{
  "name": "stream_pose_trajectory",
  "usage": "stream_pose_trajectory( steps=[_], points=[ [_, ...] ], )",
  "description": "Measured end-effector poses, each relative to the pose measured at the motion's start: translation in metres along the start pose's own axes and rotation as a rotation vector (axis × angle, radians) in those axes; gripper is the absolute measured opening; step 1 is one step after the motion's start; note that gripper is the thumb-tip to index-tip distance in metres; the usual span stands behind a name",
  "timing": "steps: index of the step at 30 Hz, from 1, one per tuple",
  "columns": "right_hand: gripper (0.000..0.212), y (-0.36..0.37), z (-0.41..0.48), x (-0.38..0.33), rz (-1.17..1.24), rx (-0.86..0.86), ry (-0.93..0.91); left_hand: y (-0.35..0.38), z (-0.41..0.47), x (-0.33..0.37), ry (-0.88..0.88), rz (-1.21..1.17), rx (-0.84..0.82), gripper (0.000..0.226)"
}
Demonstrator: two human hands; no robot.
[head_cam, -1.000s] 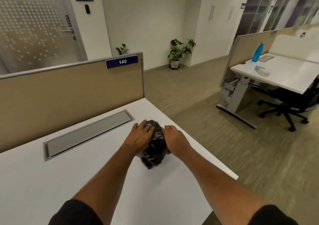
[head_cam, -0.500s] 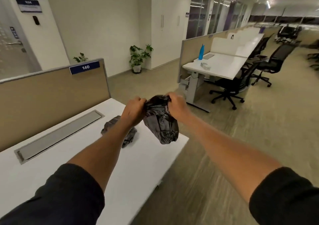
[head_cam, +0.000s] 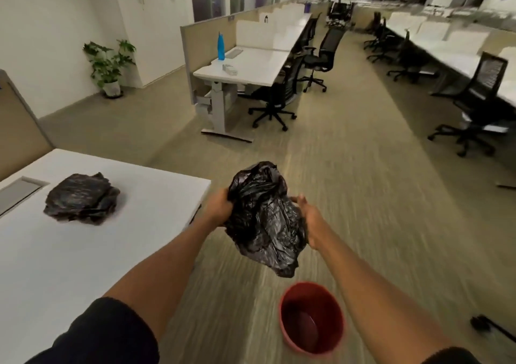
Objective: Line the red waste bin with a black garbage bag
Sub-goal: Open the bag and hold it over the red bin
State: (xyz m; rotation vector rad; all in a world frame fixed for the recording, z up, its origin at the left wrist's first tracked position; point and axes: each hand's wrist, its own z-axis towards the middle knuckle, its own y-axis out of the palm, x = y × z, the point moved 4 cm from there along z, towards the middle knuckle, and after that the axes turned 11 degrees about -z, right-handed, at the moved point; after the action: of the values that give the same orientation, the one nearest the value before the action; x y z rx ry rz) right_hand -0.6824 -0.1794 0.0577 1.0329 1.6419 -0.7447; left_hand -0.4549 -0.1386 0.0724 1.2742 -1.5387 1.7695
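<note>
A crumpled black garbage bag [head_cam: 264, 218] hangs in the air between my hands, past the desk's right edge. My left hand [head_cam: 219, 208] grips its left side and my right hand [head_cam: 308, 218] grips its right side. The red waste bin [head_cam: 312, 317] stands upright on the carpet below the bag, its mouth open and nothing inside. The bag's lower tip hangs a little above the bin's rim.
A stack of folded black bags [head_cam: 82, 197] lies on the white desk [head_cam: 83, 252] at my left. Office chairs [head_cam: 275, 98] and more desks [head_cam: 245, 67] line the aisle ahead. A potted plant [head_cam: 110, 65] stands by the far wall. A dark object [head_cam: 485, 324] lies on the floor at right.
Both hands lifted one bag off the stack on the desk and carried it right and down over the floor. My view swung right, bringing the red bin into sight.
</note>
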Motion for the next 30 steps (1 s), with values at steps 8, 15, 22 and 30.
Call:
stream_pose_trajectory(
  steps=[8, 15, 22, 30],
  points=[
    [0.019, -0.094, -0.027, 0.111, -0.216, 0.196, 0.154, 0.137, 0.015, -0.041, -0.197, -0.079, -0.132, 0.026],
    [0.020, -0.181, -0.009, 0.179, -0.182, 0.295, 0.300, 0.222, 0.034, -0.095, -0.332, -0.184, -0.082, 0.020],
    [0.020, -0.254, 0.016, 0.239, -0.182, 0.267, 0.384, 0.289, 0.056, -0.146, -0.471, -0.387, 0.115, 0.028],
    [0.018, -0.302, 0.022, 0.326, -0.352, 0.349, 0.466, 0.326, 0.059, -0.198, -0.624, -0.630, 0.229, 0.024]
  ],
)
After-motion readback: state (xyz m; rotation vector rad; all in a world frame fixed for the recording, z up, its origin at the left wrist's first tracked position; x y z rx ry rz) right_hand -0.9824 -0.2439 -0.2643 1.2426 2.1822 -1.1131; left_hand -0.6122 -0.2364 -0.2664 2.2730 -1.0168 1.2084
